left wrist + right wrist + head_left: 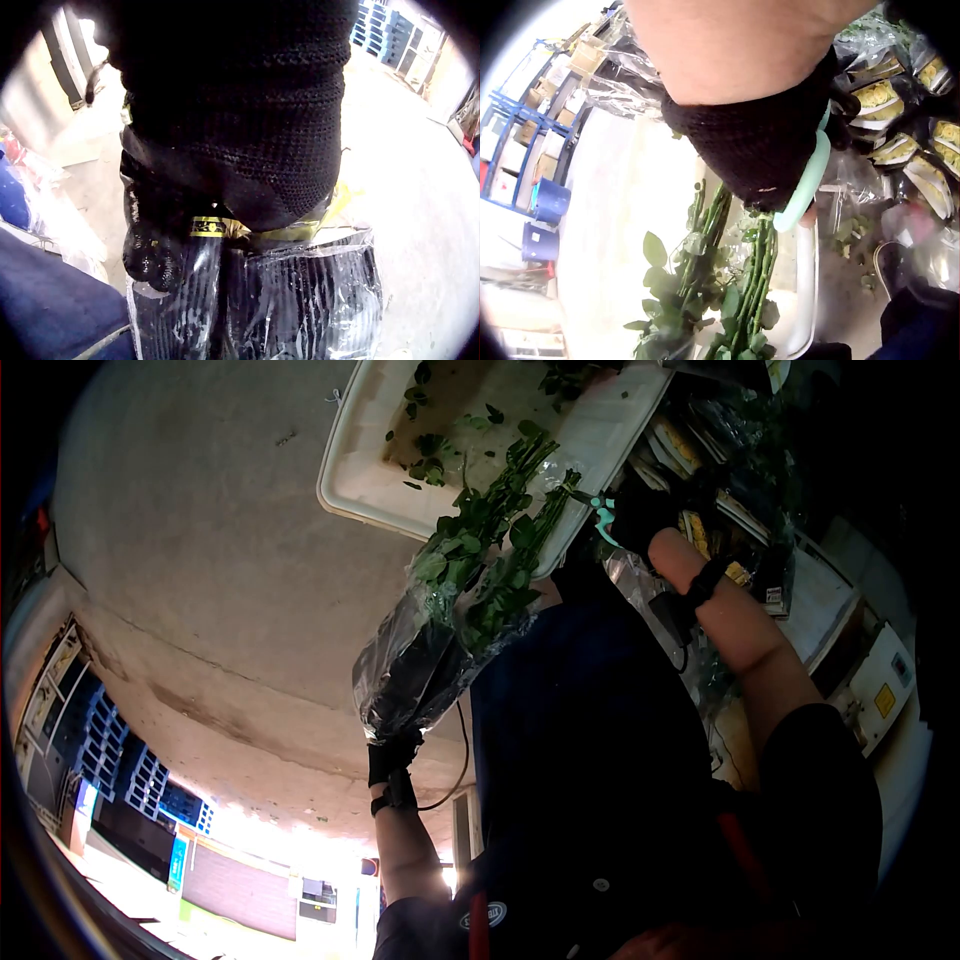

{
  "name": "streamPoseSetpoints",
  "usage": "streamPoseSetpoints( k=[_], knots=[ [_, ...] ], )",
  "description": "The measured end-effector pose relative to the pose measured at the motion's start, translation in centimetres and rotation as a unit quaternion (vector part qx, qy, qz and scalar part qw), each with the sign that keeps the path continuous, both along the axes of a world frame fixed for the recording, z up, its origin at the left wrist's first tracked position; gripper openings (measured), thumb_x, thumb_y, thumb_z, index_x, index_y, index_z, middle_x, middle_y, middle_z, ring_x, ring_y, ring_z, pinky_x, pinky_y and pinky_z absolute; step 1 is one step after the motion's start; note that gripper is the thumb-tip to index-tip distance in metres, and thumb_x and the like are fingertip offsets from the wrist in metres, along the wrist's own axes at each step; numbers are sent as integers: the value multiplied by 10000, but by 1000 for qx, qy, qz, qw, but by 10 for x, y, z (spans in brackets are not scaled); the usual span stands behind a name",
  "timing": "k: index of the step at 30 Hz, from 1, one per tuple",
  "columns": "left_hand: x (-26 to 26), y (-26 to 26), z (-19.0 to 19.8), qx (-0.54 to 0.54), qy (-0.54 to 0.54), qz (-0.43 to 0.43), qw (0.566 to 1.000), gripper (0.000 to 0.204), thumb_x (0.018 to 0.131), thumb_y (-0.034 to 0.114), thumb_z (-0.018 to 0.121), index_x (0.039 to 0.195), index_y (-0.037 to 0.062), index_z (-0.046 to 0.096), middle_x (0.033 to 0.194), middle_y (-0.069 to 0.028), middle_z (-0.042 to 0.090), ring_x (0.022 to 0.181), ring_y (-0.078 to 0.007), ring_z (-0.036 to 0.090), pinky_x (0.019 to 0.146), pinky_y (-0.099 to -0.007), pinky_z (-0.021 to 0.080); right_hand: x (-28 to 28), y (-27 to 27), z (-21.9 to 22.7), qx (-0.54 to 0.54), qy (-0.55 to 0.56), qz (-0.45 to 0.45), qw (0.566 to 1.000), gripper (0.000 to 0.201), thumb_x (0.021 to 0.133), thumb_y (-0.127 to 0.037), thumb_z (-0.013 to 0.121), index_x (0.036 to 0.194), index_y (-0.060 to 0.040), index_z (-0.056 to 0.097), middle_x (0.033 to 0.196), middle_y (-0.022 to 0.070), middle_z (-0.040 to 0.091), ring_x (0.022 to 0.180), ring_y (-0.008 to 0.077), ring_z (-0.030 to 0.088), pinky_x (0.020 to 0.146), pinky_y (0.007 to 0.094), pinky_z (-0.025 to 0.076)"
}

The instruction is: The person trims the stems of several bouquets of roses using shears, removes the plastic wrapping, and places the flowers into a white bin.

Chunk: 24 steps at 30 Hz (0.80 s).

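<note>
My left hand (396,753), in a black glove, grips the wrapped head end of two leafy flower bunches (465,575). In the left wrist view, black ribbed wrapping (300,300) shows under clear plastic below the gloved hand (247,150); the blooms are hidden. The bunches point away from me, their bare green stems (757,262) reaching over a white tub. My gloved right hand (640,518) holds pruning shears with mint-green handles (604,522). Their blades are right at the stem ends of the nearer bunch. In the right wrist view the glove hides the blades.
The white tub (350,505) has cut leaves scattered in it. To the right lie several wrapped bunches of yellow roses (877,101). Blue buckets (551,199) and a blue shelf rack (525,150) stand farther off. Blue pallets (103,730) are stacked across the concrete floor.
</note>
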<state>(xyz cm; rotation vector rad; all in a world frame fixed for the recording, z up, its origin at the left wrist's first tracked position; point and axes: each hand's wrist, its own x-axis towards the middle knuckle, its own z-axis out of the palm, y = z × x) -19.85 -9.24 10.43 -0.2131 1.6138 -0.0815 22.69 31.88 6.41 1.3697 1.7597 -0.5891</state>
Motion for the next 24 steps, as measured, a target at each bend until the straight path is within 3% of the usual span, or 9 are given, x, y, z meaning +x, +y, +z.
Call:
streamPoseSetpoints(
  k=[5,8,11,14,16,18,20,22,24],
  knots=[
    [9,8,14,123,31,-177,976,133,838,128,610,958,124,668,616,-10,617,460,-61,521,381,-186,367,4,-3,-7,-25,11,-5,1000,508,713,-443,631,1074,-86,625,1067,155,605,1006,317,580,845,412,474],
    [6,1,12,128,47,-162,977,174,754,172,714,909,157,637,558,37,528,464,-71,462,396,-229,346,8,-12,-6,30,33,-1,999,522,720,-447,629,1098,-88,610,1097,148,601,1010,323,576,848,410,470],
    [13,15,21,90,62,-82,991,148,732,156,720,859,142,646,576,30,550,469,-74,475,397,-232,355,19,-9,6,-56,46,-67,995,511,725,-449,625,1076,-77,620,1094,159,604,1016,324,572,848,411,469],
    [13,10,28,130,67,-129,981,127,710,148,731,807,134,650,571,23,558,458,-76,476,392,-240,359,56,-27,-5,-55,42,-59,996,499,735,-454,612,1039,-58,628,1060,174,612,998,338,576,833,416,472],
    [31,49,71,147,130,-153,968,133,690,130,745,781,113,649,533,29,548,429,-76,460,380,-226,336,71,-39,13,-25,55,-74,995,469,751,-455,592,992,-55,639,1012,182,623,956,353,586,810,426,477],
    [39,69,99,177,156,-116,965,148,717,100,722,827,51,637,581,-16,577,448,-103,512,385,-232,395,85,-49,39,-32,63,-121,990,454,759,-488,565,955,-87,652,969,173,636,908,353,599,787,429,482],
    [51,78,116,363,214,-60,905,176,744,93,704,866,1,617,624,-53,590,463,-139,549,396,-258,450,112,-69,51,-28,62,-157,985,482,751,-504,565,946,-72,653,956,179,641,889,359,603,779,431,485],
    [61,102,136,425,259,36,867,195,765,84,689,885,-38,595,657,-81,596,473,-176,577,408,-286,494,129,-81,82,-32,-14,-171,985,575,793,-573,487,1007,-63,645,1012,168,641,957,338,604,821,419,477],
    [79,160,191,364,292,167,868,205,778,74,678,884,-66,572,681,-102,595,478,-212,595,422,-317,527,171,-112,82,-8,4,-138,990,563,779,-544,512,904,-18,669,941,205,645,918,349,612,818,427,474]
  ],
)
